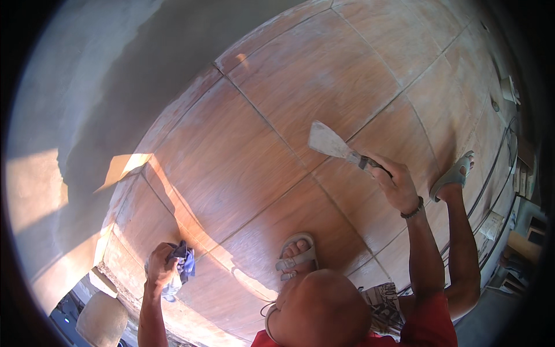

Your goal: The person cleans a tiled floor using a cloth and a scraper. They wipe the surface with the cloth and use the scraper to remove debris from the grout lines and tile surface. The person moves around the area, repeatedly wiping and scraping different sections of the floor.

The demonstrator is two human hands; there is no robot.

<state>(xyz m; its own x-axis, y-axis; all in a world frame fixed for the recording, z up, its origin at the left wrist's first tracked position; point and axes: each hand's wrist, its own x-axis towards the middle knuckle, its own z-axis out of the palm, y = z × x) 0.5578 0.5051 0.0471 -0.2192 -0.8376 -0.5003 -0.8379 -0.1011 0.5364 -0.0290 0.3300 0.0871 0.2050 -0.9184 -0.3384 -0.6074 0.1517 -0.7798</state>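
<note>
My right hand (396, 184) is closed round the handle of a putty knife (331, 141), held over the brown wood-look tiles (231, 150). Its broad, whitish blade points up and left, near a tile joint; whether it touches the tiles cannot be told. At the lower left, my left hand (160, 263) grips a crumpled blue and grey cloth (182, 267) that hangs beneath the fingers. Thin grooves run between the tiles, and pale dusty smears lie on several of them.
My sandalled feet (298, 254) stand on the tiles, legs bent. A grey wall (92, 110) with a darker patch runs along the left. Black cables (490, 173) and a white container (492, 225) lie at right. A tan rounded object (101, 319) sits at lower left.
</note>
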